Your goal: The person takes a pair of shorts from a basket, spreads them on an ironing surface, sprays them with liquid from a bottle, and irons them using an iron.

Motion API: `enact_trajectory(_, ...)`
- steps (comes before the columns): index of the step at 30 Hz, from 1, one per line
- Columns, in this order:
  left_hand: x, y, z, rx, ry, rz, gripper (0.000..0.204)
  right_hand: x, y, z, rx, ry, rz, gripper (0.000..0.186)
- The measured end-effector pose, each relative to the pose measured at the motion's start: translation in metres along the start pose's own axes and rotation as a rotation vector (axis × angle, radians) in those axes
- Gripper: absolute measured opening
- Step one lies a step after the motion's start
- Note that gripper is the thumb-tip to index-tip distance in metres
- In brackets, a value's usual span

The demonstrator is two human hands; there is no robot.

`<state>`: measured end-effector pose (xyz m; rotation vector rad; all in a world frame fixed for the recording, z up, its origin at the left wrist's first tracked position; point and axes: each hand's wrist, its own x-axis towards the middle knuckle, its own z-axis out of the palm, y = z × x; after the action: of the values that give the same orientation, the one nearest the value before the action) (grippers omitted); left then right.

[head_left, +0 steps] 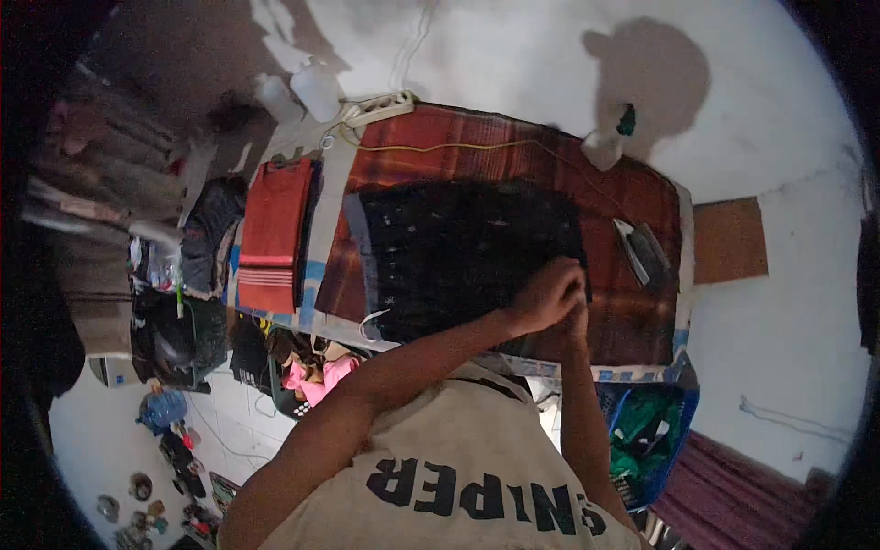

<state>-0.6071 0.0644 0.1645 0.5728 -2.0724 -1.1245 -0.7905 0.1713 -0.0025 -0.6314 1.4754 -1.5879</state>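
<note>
A dark garment [472,252] with small pale marks lies flat on a red-brown plaid cloth [632,325]. It has a grey band along its left side, and a white cord [374,319] hangs at its near left corner. Over the garment's near right corner, my left hand [545,301] is closed with its fingers curled. My right hand [577,316] meets it there, closed too and partly covered by the left. Whatever the fingers hold is hidden. To the right of both hands rests a grey and black object [644,252], perhaps an iron.
A folded orange garment [272,229] lies left, beside dark clothing [214,225]. Behind are a power strip [379,108], a yellow cable [458,145] and a white bottle [602,149] with a green top. Below stand a clothes basket [291,396] and a blue crate [689,417].
</note>
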Motion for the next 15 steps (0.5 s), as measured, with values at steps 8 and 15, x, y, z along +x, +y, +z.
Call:
enact_trajectory(8,-0.119,-0.042,-0.06,0.554,-0.498,-0.283,0.085,-0.035,-0.046,0.026,0.055,0.175,0.147,0.057)
enact_trajectory(15,-0.295,-0.071,-0.16,0.853,0.271,-0.545,0.063,-0.004,-0.032,-0.027,-0.739,0.27,-0.145,0.038)
